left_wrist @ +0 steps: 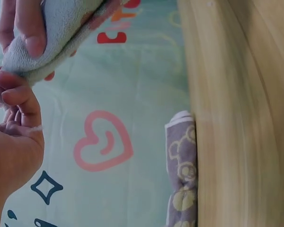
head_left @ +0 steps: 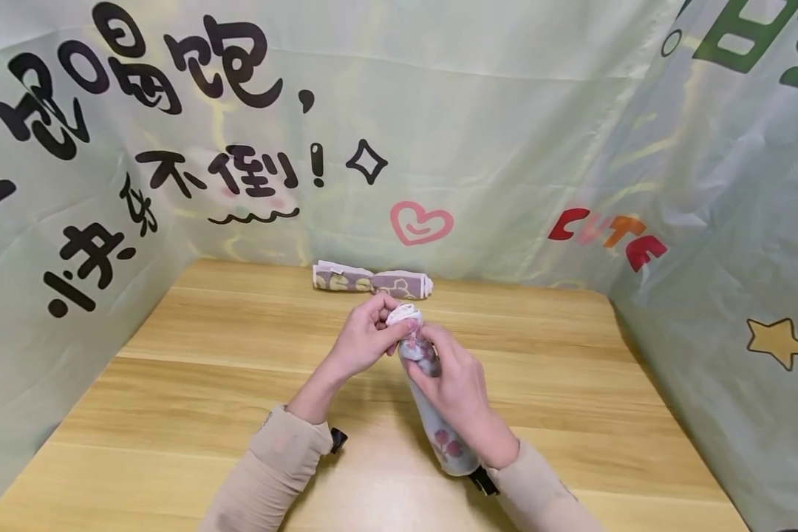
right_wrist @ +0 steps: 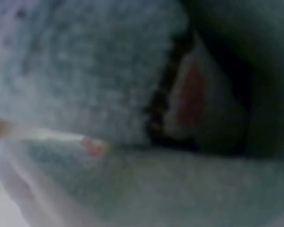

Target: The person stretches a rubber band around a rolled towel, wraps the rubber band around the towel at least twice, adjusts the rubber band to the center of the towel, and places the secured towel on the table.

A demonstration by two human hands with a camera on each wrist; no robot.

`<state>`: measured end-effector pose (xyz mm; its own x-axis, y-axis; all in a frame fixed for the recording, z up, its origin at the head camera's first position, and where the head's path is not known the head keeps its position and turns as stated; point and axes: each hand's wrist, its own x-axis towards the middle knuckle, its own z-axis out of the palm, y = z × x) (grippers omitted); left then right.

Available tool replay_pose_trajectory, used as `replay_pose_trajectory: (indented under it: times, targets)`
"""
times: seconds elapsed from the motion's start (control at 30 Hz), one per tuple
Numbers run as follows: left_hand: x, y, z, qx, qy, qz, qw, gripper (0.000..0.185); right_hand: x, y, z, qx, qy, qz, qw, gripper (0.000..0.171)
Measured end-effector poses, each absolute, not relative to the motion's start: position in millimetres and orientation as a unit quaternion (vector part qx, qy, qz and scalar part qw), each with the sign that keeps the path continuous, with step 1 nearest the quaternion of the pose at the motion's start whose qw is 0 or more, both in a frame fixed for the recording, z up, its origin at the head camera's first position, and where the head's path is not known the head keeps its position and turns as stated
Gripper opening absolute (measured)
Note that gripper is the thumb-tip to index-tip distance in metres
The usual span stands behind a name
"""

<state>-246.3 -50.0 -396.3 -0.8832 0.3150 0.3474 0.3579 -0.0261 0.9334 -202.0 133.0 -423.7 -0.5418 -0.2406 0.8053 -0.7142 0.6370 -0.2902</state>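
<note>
Frame centre, above the bench [head_left: 193, 369]: rolled towel [head_left: 439, 432] held tilted. Left hand [head_left: 366, 336] pinches its top end; right hand [head_left: 455, 384] wraps its middle, fingers curled. Second rolled towel [head_left: 372, 281] lies at the bench's far edge.

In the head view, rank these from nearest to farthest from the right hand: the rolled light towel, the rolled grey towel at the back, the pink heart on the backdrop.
1. Rolled light towel: gripped in the right hand itself, above the table's middle.
2. Rolled grey towel: lying at the table's far edge, beyond both hands.
3. Pink heart: printed on the backdrop, above and behind the grey towel.
</note>
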Motion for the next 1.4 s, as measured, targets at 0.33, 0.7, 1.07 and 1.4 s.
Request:
replay_pose_trajectory:
  times: [0.33,0.7,1.07,1.4]
  targets:
    - [-247,-45,-400,-0.207,-0.701,-0.682,0.025,0.017,-209,134,-426,0.313,-0.819,0.324,0.356,0.023]
    - [-246,-47,-397,-0.17,-0.7,-0.693,0.034,0.014,-210,134,-428,0.311,-0.803,0.363,0.355,0.051]
    - [-243,-37,-396,-0.163,-0.697,-0.697,0.038,0.014,-210,134,-431,0.297,-0.808,0.339,0.38,0.046]
    - [-243,-32,-400,-0.14,-0.689,-0.709,0.046,0.016,-211,135,-428,0.308,-0.823,0.322,0.351,0.024]
